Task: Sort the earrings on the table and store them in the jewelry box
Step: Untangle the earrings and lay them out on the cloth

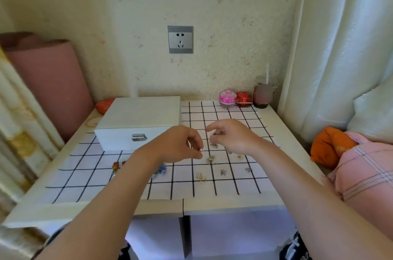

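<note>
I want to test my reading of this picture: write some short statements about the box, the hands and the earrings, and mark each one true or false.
1. The jewelry box stands open. False: its lid is shut.
2. The left hand pinches a small pearl earring. True.
3. A pair of gold hoop earrings lies on the checked cloth. True.
4. The pink round container sits on the box. False: it stands on the table at the back right, beside a red container.

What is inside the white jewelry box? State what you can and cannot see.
The jewelry box shows only its closed lid and front latch; any contents are hidden.
</note>
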